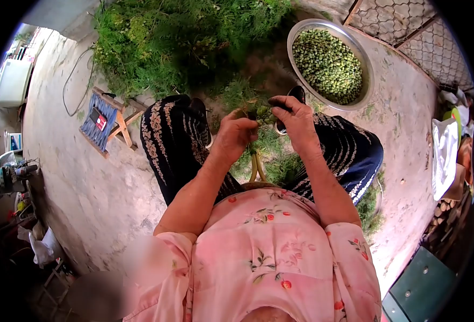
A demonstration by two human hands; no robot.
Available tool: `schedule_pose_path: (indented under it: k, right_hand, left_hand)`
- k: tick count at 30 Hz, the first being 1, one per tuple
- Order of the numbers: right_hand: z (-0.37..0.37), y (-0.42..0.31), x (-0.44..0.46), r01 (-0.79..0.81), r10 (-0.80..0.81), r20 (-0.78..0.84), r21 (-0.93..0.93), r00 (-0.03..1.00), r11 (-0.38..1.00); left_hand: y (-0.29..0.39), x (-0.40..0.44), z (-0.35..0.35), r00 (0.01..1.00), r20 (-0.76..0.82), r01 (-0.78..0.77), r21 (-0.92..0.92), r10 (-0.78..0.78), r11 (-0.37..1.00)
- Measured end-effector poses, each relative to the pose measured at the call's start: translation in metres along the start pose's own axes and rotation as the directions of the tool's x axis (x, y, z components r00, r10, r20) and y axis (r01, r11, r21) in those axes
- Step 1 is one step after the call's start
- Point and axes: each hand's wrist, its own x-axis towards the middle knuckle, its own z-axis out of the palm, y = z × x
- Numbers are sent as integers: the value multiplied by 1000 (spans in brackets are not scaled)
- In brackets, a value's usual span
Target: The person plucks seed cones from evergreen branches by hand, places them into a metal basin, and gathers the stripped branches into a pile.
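My left hand (236, 135) is closed in front of my lap, its thumb and fingers round a small green sprig (261, 111) with pale green clusters. Close to its right, my right hand (297, 119) is bent in a pinch with darkened fingertips at the sprig's edge; what lies between them is too small to make out. Beyond my feet spreads a big heap of feathery green plants (156, 43). A wide metal basin (369, 80) at the upper right holds many small green pods or berries (328, 64).
A folding stool (89, 126) with a blue woven seat stands at the left, a small dark red-and-black object on it. Loose greenery (280, 166) lies between my legs. Wire mesh panels (392, 19) lean at the upper right. A white bag (443, 155) hangs at the right.
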Motion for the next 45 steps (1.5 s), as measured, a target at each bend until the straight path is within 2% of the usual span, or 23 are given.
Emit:
schedule_pose_path:
  k: [2, 8, 12, 14, 17, 18, 20, 21, 23, 25, 27, 29, 31, 33, 34, 36, 37, 39, 40, 41, 43, 44, 45]
  right_hand:
    - [-1, 6, -1, 321, -318, 59, -302, 946, 898]
    - [-1, 7, -7, 416, -388, 154, -406, 909, 814]
    - [0, 8, -11, 272, -257, 89, -331, 962, 904]
    - [3, 11, -12, 171, -202, -100, -256, 974, 951]
    - [10, 21, -9, 261, -284, -198, -136, 938, 956]
    - [7, 24, -7, 261, -285, -200, -138, 938, 955]
    - [-4, 26, 3, 103, -238, -429, -315, 871, 944]
    - [-19, 18, 6, -5, -37, -385, -108, 922, 994]
    - [-32, 10, 7, -178, 186, -36, 161, 982, 971]
    - [-23, 6, 0, -303, 293, 89, 127, 952, 945]
    - [-12, 9, -4, -332, 324, 76, 230, 943, 915]
    - [-13, 9, -6, -399, 311, 340, 230, 888, 888]
    - [-11, 10, -7, -413, 339, 344, 169, 876, 895]
    - [-3, 5, -12, -301, 257, 196, 248, 946, 921]
    - [0, 8, -14, -301, 257, 196, 247, 946, 921]
    - [5, 16, -15, 123, -122, 14, -126, 992, 984]
    - [8, 15, -16, 124, -124, 14, -127, 992, 984]
    - [13, 12, -15, 448, -503, 24, -494, 864, 745]
    - [15, 6, -16, 350, -379, 24, -445, 925, 824]
    - [16, -2, -19, 350, -380, 23, -445, 925, 824]
    - [18, -20, -25, 116, -104, 57, -313, 993, 943]
    - [15, -14, -23, 116, -103, 58, -313, 993, 943]
    - [9, -2, -20, 15, 2, 116, -145, 993, 989]
  left_hand:
    - [-1, 1, -1, 999, -5, 32, 64, -32, 997]
    - [-4, 1, -2, 996, -73, 66, 252, -49, 966]
    - [-4, -4, -2, 1000, -16, 11, 285, -7, 958]
    - [-6, -6, -3, 1000, 7, -24, 293, 23, 956]
    - [-6, -7, 1, 998, 31, -68, 292, 61, 954]
    - [-6, -7, 3, 997, 31, -75, 283, 69, 956]
    - [-6, -12, -1, 998, 42, -62, 318, 51, 946]
    - [-4, -14, -4, 998, 50, -49, 353, 34, 934]
    - [1, -16, -4, 997, 70, -49, 333, 27, 942]
    - [3, -17, -1, 996, 87, -55, 303, 30, 952]
    - [4, -17, 0, 996, 93, -44, 361, 11, 931]
    - [6, -19, 0, 996, 89, -33, 350, 2, 936]
    - [5, -19, 0, 996, 91, -18, 340, -14, 940]
    - [4, -18, 1, 998, 55, -29, 359, 10, 933]
    - [2, -18, 1, 998, 56, -30, 358, 10, 933]
    - [-3, -15, -1, 998, 20, -62, 335, 59, 940]
    - [-5, -13, -3, 998, 21, -63, 335, 59, 940]
    - [-6, -10, -6, 998, 5, -57, 281, 57, 958]
    - [-4, -11, -7, 998, 7, -57, 283, 57, 957]
    - [-1, -13, -7, 999, 15, -52, 253, 50, 966]
    - [1, -15, -6, 999, 22, -46, 224, 42, 974]
    - [2, -15, -5, 999, 16, -44, 242, 41, 969]
    - [2, -16, -5, 999, 8, -42, 258, 41, 965]
